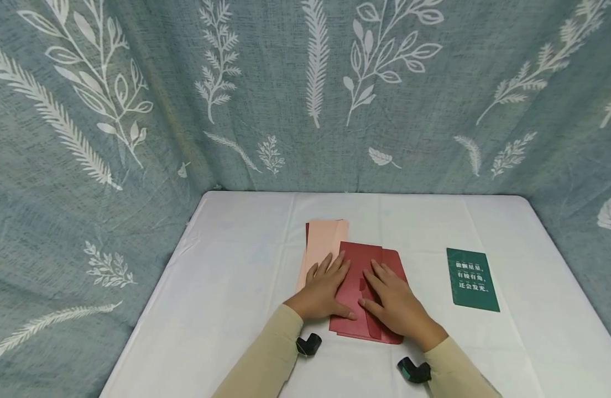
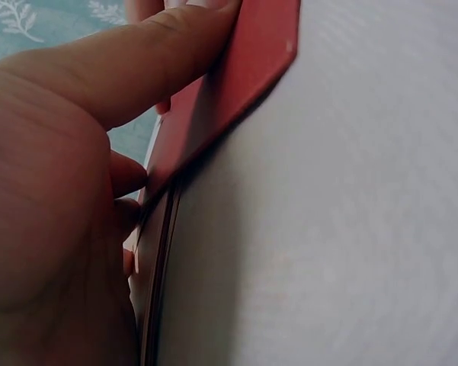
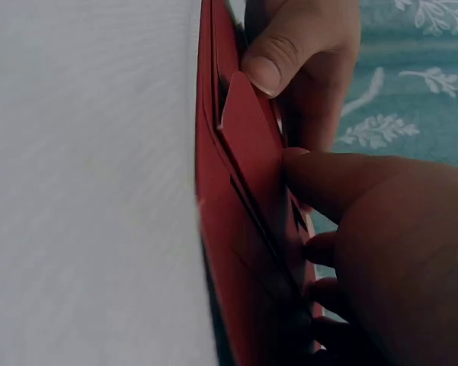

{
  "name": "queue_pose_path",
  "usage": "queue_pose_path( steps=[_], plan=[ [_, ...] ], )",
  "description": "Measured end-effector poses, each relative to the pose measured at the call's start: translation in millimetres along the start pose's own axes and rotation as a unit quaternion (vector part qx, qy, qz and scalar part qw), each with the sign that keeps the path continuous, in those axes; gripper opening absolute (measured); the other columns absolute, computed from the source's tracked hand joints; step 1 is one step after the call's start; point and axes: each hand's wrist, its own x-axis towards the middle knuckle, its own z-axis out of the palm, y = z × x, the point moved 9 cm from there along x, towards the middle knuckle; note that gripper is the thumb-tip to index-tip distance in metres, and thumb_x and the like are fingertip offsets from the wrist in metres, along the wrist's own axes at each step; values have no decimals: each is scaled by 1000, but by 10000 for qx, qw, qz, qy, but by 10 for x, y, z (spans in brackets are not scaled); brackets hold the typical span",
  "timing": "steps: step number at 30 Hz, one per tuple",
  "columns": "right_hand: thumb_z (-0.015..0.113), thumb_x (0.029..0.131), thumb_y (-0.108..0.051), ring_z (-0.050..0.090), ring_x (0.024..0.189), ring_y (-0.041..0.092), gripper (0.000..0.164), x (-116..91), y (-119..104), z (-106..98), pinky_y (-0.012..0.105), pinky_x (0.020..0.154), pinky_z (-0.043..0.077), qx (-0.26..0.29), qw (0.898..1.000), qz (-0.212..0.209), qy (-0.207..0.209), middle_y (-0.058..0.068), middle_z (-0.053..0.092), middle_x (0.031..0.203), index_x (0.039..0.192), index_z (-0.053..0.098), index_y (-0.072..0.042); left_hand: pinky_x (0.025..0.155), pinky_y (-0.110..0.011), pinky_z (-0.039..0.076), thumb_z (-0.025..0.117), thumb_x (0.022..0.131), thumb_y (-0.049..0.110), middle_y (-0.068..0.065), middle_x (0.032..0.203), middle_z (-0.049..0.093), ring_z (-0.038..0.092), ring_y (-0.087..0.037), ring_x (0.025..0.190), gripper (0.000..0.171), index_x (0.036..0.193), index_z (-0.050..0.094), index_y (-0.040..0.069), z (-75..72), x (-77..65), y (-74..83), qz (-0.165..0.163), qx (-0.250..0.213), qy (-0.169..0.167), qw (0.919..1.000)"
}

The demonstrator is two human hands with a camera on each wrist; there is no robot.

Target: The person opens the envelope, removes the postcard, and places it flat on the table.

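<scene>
Left hand [image 1: 320,290] spread, fingers mostly straight, across left edge of red envelope [image 1: 357,265], thumb on its face. Right hand [image 1: 397,304] likewise spread on envelope's right part, thumb by flap [image 1: 373,318]. 2 hands apart, neither clamped. Envelope flat, near middle of table, long side running near to far. Pink paper [image 1: 322,237] just left, partly beneath; dark red edge at its far left. Green card [image 1: 473,280], white lettering in 3 lines, well right. White tablecloth [image 1: 245,265]; leaf-print curtain [image 1: 285,149] at far side.
</scene>
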Motion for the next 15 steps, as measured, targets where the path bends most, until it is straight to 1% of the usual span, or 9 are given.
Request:
queue_pose_path(
  steps=[3, 7, 15],
  plan=[
    [75, 103, -41, 23, 160, 47, 79, 30, -2, 32, 69, 121, 27, -79, 10000, 38, -36, 23, 30, 174, 164, 45, 0, 127, -61, 2, 90, 84, 61, -3, 182, -1, -10, -28, 165, 126, 175, 19, 11, 2, 4, 2, 13, 72, -5, 10000],
    [77, 102, -41, 22, 160, 47, 82, 45, -26, 42, 68, 122, 26, -141, 9999, 22, -16, 24, 30, 174, 164, 44, 2, 127, -61, 2, 90, 84, 60, -4, 182, -1, -9, -29, 165, 126, 175, 19, 11, -7, -1, -2, -2, 125, 7, 9999],
    [73, 103, -31, 22, 159, 51, 75, 3, -74, 37, 74, 118, 28, -113, 9999, -65, 82, 28, 31, 172, 162, 44, 5, 127, -61, 2, 90, 84, 60, -4, 182, 0, -9, -29, 165, 126, 175, 19, 10, 0, -7, 10, 3, 87, -14, 10000]
  ],
)
